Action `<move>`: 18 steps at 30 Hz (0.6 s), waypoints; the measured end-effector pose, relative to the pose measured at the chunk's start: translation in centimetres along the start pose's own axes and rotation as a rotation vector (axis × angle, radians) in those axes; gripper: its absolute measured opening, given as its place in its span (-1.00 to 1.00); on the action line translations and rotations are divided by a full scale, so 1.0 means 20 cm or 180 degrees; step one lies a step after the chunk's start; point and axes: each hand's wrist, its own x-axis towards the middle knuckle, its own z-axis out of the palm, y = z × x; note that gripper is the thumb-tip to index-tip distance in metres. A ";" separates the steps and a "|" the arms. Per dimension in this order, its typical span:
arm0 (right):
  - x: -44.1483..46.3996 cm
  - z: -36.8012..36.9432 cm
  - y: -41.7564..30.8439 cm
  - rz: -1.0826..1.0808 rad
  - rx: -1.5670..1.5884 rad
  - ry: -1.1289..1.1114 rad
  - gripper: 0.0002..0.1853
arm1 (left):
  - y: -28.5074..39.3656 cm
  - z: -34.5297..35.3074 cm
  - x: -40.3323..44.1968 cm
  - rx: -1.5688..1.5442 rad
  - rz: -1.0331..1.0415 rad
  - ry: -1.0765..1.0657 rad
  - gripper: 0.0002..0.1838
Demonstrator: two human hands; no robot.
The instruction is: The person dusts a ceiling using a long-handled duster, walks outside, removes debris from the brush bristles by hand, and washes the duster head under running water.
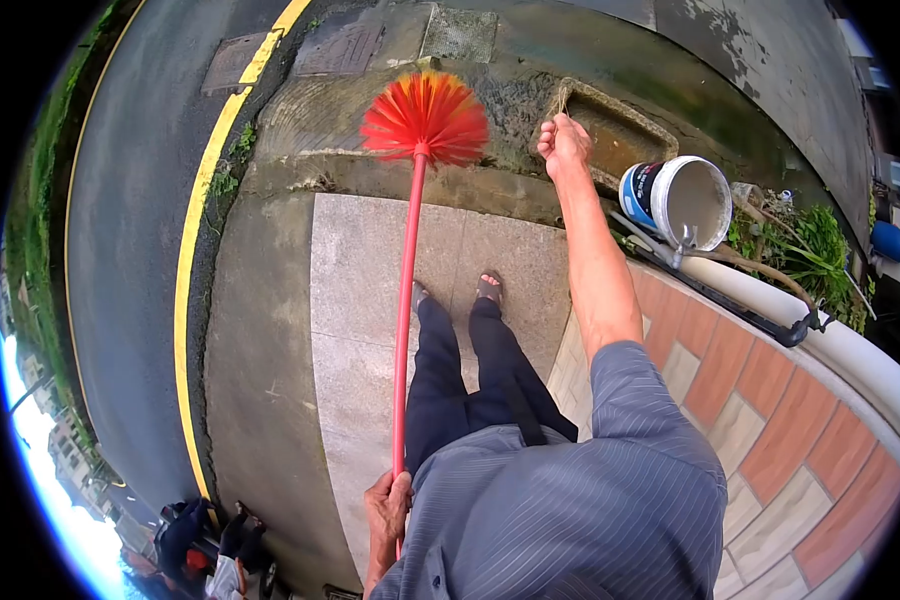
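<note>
My left hand [388, 505] is wrapped round the lower part of a long red pole [410, 290], close to my hip. At its far end is a round brush head [425, 118] of red bristles with orange-yellow tips, making this a long-handled duster. My right arm is stretched out ahead. The fingers of my right hand [565, 143] are pinched on a small wisp of dry, straw-like strands [562, 102]. Below that hand lies a rectangular stone trough [625, 135], and to its right a white bucket [675, 203] with a blue and black label is tilted.
I stand on a pale paved slab [360, 260]. A road with a yellow line [195, 220] runs on the left. Pipes [770, 285], green plants [820, 250] and a tiled wall [760, 400] are on the right. Other people [185, 540] are at lower left.
</note>
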 end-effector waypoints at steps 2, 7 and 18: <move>-0.10 -0.07 0.06 0.0036 -0.0026 -0.0310 -0.81 | 0.03 0.01 0.03 -0.0109 0.0085 -0.0122 -0.72; -0.45 -0.06 0.27 0.0364 -0.0330 -0.0897 -0.78 | 0.07 0.01 0.05 -0.0380 -0.0064 -0.0332 -0.67; -0.41 0.36 0.50 0.0771 -0.0618 -0.0616 -0.80 | 0.18 0.06 0.00 -0.0168 -0.0110 -0.0275 -0.66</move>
